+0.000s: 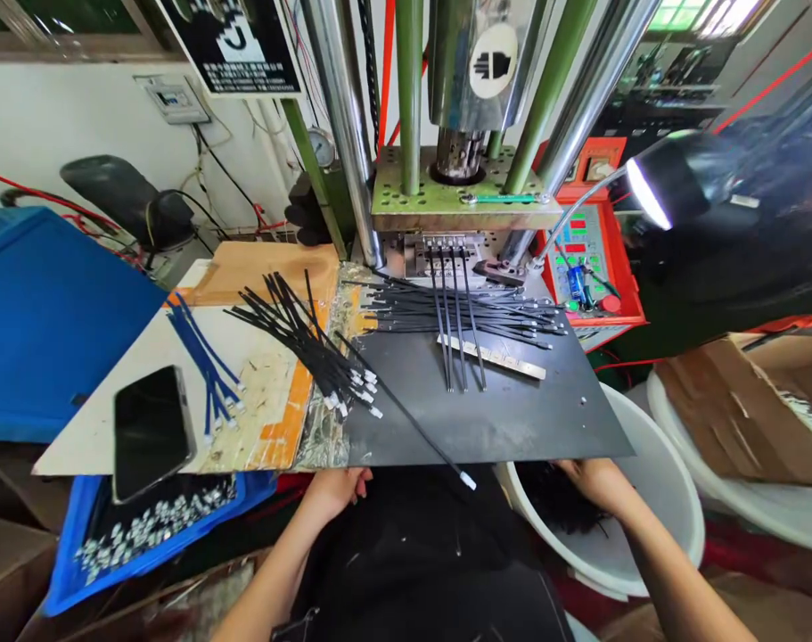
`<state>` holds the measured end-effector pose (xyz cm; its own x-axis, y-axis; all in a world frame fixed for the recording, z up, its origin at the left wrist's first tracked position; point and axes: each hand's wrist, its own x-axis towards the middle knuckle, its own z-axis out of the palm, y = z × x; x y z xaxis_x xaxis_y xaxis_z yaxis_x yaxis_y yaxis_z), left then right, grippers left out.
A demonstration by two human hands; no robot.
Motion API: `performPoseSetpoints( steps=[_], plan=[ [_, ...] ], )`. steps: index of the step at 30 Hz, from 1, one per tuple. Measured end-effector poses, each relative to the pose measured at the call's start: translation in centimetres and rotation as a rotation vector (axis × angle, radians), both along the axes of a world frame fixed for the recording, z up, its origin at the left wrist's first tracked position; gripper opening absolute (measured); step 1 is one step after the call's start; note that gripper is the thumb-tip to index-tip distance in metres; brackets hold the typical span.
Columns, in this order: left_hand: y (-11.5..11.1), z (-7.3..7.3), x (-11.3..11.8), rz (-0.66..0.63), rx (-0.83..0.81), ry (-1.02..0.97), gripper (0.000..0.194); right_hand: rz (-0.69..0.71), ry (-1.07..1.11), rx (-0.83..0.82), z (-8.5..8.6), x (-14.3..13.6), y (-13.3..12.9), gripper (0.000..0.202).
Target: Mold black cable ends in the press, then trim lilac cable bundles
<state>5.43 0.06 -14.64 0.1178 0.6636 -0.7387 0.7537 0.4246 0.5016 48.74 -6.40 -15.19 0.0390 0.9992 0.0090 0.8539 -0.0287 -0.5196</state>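
- Black strands [553,501] are lying in the white tub [679,513] by the right hand [596,483], whose grip I cannot tell.
- Left hand [340,490] is hovering by the dark tabletop [545,423], fingers curled, any hold unclear.
- White-tipped black cables [312,350] are lying beyond it.
- Green press [392,194] is standing beyond both hands.

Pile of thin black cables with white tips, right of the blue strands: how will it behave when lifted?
The pile of thin black cables will likely spread apart, since the strands fan out and no tie shows. Each strand looks springy rather than limp, lying nearly straight. The white tips crowd together, so they might snag.
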Motion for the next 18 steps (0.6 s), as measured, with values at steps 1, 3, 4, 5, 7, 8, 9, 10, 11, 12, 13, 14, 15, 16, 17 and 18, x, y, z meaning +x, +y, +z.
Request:
performPoseSetpoints(
  steps=[1, 3, 4, 5, 7, 8, 9, 10, 11, 12, 13, 14, 15, 16, 17, 18],
  plan=[
    [-0.1, -0.2, 0.1, 0.017, 0.002, -0.011, 0.039, 0.007, -0.008, -0.014, 0.0, 0.3, 0.0, 0.042],
    [-0.3, -0.2, 0.1, 0.031, 0.007, -0.026, 0.036, 0.023, -0.017, -0.045, 0.1, 0.7, -0.2, 0.039],
    [-0.4, -0.1, 0.0, 0.029, 0.007, -0.032, 0.035, 0.031, -0.019, -0.06, 0.3, 0.8, -0.3, 0.037],
    [-0.5, 0.0, 0.0, 0.028, 0.008, -0.035, 0.034, 0.037, -0.022, -0.07, 0.4, 0.8, -0.4, 0.035],
    [-0.7, -0.1, -0.1, 0.023, 0.011, -0.041, 0.035, 0.039, -0.032, -0.071, 0.4, 0.8, -0.4, 0.034],
    [-0.7, -0.2, -0.1, 0.013, 0.016, -0.043, 0.036, 0.038, -0.039, -0.065, 0.3, 0.8, -0.4, 0.035],
    [-0.7, -0.4, -0.1, -0.006, 0.023, -0.042, 0.038, 0.035, -0.046, -0.057, 0.2, 0.9, -0.3, 0.036],
    [-0.6, -0.6, -0.1, -0.029, 0.032, -0.033, 0.04, 0.03, -0.052, -0.049, 0.1, 0.9, -0.3, 0.037],
    [-0.6, -0.8, 0.0, -0.053, 0.044, -0.021, 0.042, 0.026, -0.057, -0.045, 0.0, 0.9, -0.3, 0.038],
    [-0.6, -0.9, 0.1, -0.074, 0.056, -0.005, 0.043, 0.022, -0.061, -0.047, 0.0, 0.8, -0.3, 0.04],
    [-0.7, -0.8, 0.1, -0.084, 0.066, 0.014, 0.044, 0.014, -0.066, -0.05, 0.2, 0.5, -0.5, 0.041],
    [-0.8, -0.5, 0.2, -0.08, 0.077, 0.034, 0.044, 0.0, -0.077, -0.059, 0.5, 0.0, -0.7, 0.042],
    [-1.1, 0.0, 0.3, -0.067, 0.099, 0.058, 0.044, -0.006, -0.087, -0.078, 1.1, -0.8, -1.1, 0.043],
    [-1.4, 0.9, 0.4, -0.064, 0.133, 0.08, 0.043, 0.011, -0.089, -0.109, 2.0, -1.8, -1.5, 0.042],
    [-1.7, 2.0, 0.5, -0.085, 0.162, 0.095, 0.041, 0.059, -0.073, -0.153, 3.2, -3.0, -1.9, 0.041],
    [-2.1, 3.5, 0.6, -0.132, 0.185, 0.089, 0.038, 0.13, -0.04, -0.199, 4.6, -4.4, -2.2, 0.037]
  ],
)
